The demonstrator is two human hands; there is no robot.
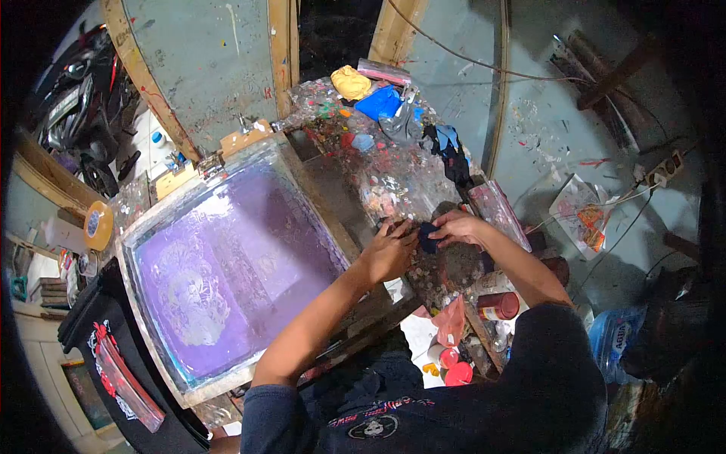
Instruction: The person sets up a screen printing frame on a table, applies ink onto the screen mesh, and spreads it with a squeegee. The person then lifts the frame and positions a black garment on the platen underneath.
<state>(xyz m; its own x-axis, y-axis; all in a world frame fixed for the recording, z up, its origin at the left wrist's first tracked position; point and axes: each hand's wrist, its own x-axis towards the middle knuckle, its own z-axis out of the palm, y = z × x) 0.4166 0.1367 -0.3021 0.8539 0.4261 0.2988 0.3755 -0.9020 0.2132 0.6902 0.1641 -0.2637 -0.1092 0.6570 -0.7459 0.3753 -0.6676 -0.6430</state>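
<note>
My left hand (390,248) and my right hand (458,227) meet over a paint-spattered side table (393,181), just right of a screen printing frame. Between them is a small dark blue cloth (429,237). My right hand pinches it from the right. My left hand's fingers rest against its left edge. The purple screen (227,265) with a pale printed design lies flat to the left of both hands, inside a light wooden frame (189,390).
Yellow (350,82) and blue (380,102) rags lie at the table's far end. A red-capped jar (498,306) and red lids (458,373) stand near my right elbow. A tape roll (97,225) and a black printed shirt (106,348) lie left. A power strip (664,168) sits on the floor.
</note>
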